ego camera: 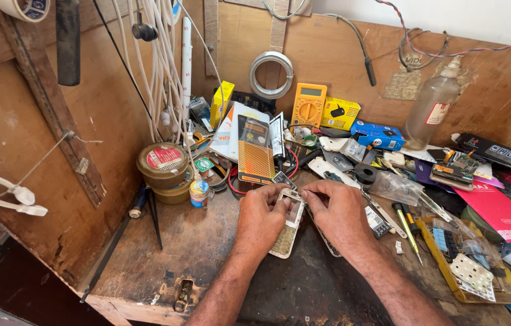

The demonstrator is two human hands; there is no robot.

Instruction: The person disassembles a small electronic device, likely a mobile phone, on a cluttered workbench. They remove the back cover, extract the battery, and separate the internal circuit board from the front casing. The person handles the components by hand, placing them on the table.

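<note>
My left hand [261,220] and my right hand [337,211] meet over a small keypad phone [289,223] with its pale front cover. The phone lies face up on the dark wooden bench. My left hand grips its left edge, fingers curled around the upper corner. My right hand's thumb and forefinger pinch at the phone's top right corner near the screen. Another flat phone part [326,241] lies under my right palm, mostly hidden.
Clutter crowds the back and right: a yellow multimeter [308,105], a clear bottle [430,108], a blue box [378,136], a green-handled screwdriver [408,226], a yellow parts tray [473,271], stacked tape tins [163,169], hanging white cables [162,66]. The bench edge [128,305] runs front left.
</note>
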